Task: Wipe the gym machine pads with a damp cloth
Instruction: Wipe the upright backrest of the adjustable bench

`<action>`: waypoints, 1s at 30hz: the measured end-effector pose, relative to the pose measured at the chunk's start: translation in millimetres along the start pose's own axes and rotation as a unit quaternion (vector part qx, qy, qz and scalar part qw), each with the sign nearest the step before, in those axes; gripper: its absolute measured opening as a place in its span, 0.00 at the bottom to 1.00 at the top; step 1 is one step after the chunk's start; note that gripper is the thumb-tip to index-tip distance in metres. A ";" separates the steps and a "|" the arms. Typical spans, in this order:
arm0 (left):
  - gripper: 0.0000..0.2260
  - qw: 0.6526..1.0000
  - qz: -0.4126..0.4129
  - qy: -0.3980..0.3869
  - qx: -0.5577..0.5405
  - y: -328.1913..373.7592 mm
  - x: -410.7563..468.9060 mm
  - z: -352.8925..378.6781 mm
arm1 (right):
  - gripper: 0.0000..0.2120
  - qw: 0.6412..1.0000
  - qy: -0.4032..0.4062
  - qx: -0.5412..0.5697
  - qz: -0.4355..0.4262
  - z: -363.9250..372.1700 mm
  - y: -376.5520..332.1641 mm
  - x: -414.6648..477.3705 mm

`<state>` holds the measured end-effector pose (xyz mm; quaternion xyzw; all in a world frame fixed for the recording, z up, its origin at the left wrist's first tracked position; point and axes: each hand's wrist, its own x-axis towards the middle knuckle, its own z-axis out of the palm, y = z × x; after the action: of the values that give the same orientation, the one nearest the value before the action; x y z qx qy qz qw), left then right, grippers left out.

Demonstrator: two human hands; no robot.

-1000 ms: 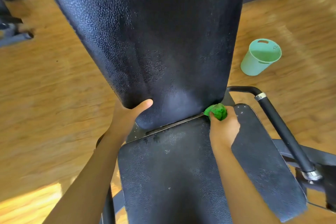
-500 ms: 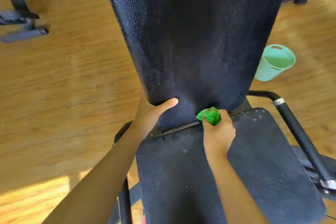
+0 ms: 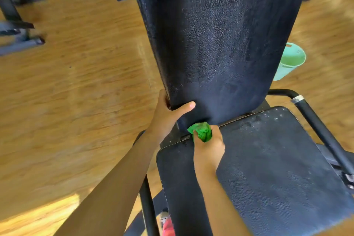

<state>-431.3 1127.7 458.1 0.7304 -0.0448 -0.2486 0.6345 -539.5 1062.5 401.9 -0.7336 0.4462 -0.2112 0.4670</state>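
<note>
Since a second ago my right hand [image 3: 208, 149] has been sliding the green cloth [image 3: 201, 132] along the seam, from the back pad's [image 3: 220, 44] 5 o'clock corner over toward its 7 o'clock corner. Right now that hand is gripping the bunched cloth, fingers curled round it. It is pressing the cloth into the gap where the back pad's lower edge is meeting the rear edge of the seat pad [image 3: 268, 168].

My left hand [image 3: 166, 119] is clamping the back pad's lower left corner, thumb lying across the front face, fingers wrapping behind the side edge. It is sitting just beside the cloth, at the cloth's 10 o'clock, so little room is remaining that way. Toward 3 o'clock the seam is running open up to the pad's right corner.

The seat pad is spreading toward 5 o'clock, showing pale specks near its far right corner. A black arm bar [image 3: 321, 130] is running beside the seat's right edge at 4 o'clock. Another bar [image 3: 147, 207] is standing by its left edge at 7 o'clock. A mint bucket [image 3: 289, 61] is standing on the wooden floor [image 3: 76, 92] at 2 o'clock, partly hidden behind the back pad. Another machine's frame [image 3: 17, 30] is lying at 10 o'clock, well apart.
</note>
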 end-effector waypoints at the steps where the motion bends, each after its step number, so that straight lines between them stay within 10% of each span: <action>1: 0.34 1.000 -0.004 -0.012 -0.008 0.0 0.0 -2.7 | 0.08 1.000 0.006 0.003 0.008 2.5 0.0 -2.5; 16: 0.31 0.997 0.001 -0.070 -0.024 -2.7 3.6 -14.5 | 0.08 0.999 -0.049 -0.008 0.018 10.8 12.2 -12.8; 30: 0.25 0.999 0.027 -0.023 -0.041 -0.1 -2.6 -1.1 | 0.09 0.992 0.105 -0.039 0.055 -83.9 0.0 113.9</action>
<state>-433.2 1129.7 458.9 0.6963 -0.0688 -0.2495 0.6695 -542.1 923.7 429.6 -0.6993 0.5405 -0.2436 0.3993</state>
